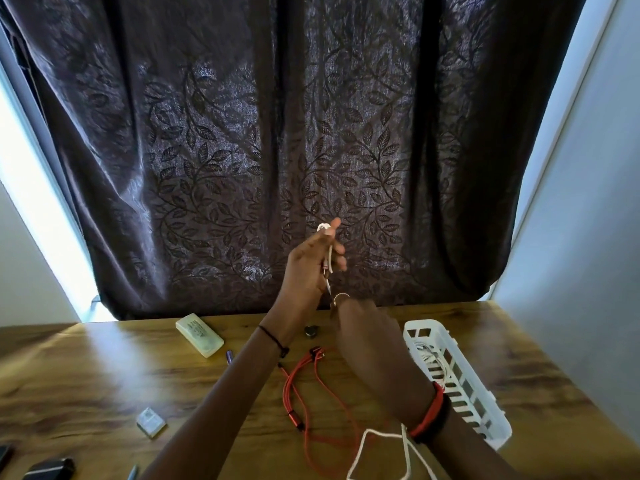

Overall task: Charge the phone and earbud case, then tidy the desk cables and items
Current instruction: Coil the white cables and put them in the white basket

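My left hand (311,261) is raised above the desk and holds a folded bundle of white cable (329,258), its fingers curled round it. My right hand (363,327) is just below it, blurred, and pinches a loop of the same white cable (341,296). A red cable (304,386) lies loose on the wooden desk (104,368) under my forearms. A white cord (377,441) trails near my right wrist. A white slotted basket (460,382) on the right holds a white cable.
A white power bank or adapter (199,336) lies at the desk's back. A small white plug (150,422), a small dark round object (311,331), a pen tip (229,356) and dark devices (48,469) at the front left lie about. A dark curtain (277,133) hangs behind.
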A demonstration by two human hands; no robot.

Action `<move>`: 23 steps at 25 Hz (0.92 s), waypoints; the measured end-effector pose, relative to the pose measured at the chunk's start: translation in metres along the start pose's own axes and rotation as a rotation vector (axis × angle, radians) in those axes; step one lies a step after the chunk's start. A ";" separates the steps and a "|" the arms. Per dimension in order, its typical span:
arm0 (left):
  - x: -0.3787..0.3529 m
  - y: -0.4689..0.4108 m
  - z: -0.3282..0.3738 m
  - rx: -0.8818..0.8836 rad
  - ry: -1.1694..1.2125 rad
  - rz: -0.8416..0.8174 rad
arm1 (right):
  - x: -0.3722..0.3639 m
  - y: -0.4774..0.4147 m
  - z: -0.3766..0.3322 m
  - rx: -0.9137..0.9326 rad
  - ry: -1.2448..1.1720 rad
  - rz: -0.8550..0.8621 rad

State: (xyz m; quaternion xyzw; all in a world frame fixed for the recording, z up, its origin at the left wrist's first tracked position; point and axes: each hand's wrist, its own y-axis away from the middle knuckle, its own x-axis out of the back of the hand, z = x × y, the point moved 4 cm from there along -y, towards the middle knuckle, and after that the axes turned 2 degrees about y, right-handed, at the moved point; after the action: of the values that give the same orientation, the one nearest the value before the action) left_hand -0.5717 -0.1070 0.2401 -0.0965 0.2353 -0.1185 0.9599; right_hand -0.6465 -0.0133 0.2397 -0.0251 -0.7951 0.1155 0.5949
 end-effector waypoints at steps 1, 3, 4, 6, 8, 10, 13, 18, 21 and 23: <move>-0.004 0.002 0.004 -0.096 -0.233 0.011 | 0.004 0.000 0.002 -0.009 -0.014 -0.002; -0.010 0.006 0.009 -0.209 -0.482 -0.017 | 0.013 0.000 0.007 -0.011 -0.047 -0.006; -0.012 0.007 0.012 -0.247 -0.553 -0.041 | 0.017 0.000 0.011 -0.010 -0.057 -0.012; -0.016 0.011 0.015 -0.325 -0.702 -0.097 | 0.028 -0.001 0.019 -0.021 -0.087 -0.014; -0.015 0.012 0.020 -0.417 -0.905 -0.104 | 0.041 -0.002 0.029 -0.034 -0.125 0.013; -0.006 0.010 0.024 -0.471 -1.082 -0.057 | 0.053 -0.004 0.038 -0.028 -0.201 0.037; 0.004 0.011 0.025 -0.449 -1.091 -0.111 | 0.065 -0.010 0.047 0.061 -0.279 0.105; 0.005 0.019 0.017 0.015 -0.439 -0.307 | 0.067 -0.027 0.050 0.195 -0.394 0.242; 0.001 0.026 0.010 0.234 -0.082 -0.444 | 0.064 -0.036 0.052 0.165 -0.554 0.300; -0.001 0.028 0.009 0.293 0.106 -0.468 | 0.061 -0.039 0.053 0.149 -0.723 0.327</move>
State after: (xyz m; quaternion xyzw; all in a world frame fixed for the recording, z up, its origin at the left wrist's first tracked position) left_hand -0.5632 -0.0790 0.2411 -0.0019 0.2370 -0.3747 0.8964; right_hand -0.7108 -0.0490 0.2914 -0.0658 -0.9281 0.2671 0.2510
